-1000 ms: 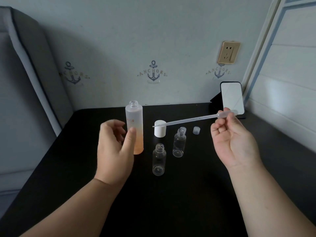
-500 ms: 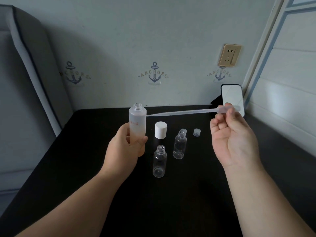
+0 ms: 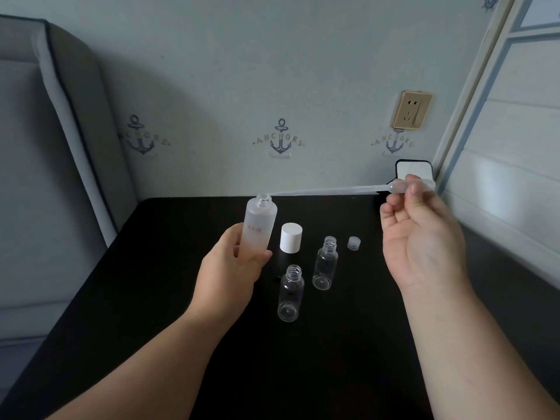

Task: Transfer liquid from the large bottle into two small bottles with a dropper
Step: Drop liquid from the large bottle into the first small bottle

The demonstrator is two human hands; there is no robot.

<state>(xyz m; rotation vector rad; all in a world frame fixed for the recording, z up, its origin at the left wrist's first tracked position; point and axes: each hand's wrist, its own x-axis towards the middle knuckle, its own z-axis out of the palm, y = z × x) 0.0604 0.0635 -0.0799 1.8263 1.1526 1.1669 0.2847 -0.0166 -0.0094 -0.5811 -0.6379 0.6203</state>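
Observation:
My left hand point(image 3: 228, 275) grips the lower part of the large frosted bottle point(image 3: 259, 225), lifted off the table and tilted right, its mouth uncapped. My right hand point(image 3: 421, 234) pinches the bulb of a long clear dropper point(image 3: 339, 190), which lies almost level with its tip at the large bottle's mouth. Two small clear bottles stand open on the black table point(image 3: 151, 283): one nearer point(image 3: 290, 294), one farther right point(image 3: 325, 263). Both look empty.
A white cap point(image 3: 291, 237) stands behind the small bottles, and a small clear cap point(image 3: 353, 243) lies to the right. A phone point(image 3: 413, 169) leans at the back right corner. A grey headboard runs along the left; a panelled wall closes the right.
My left hand took hold of the large bottle, lifted it and tilted it. My right hand raised the dropper and swung its tip left to the bottle's mouth.

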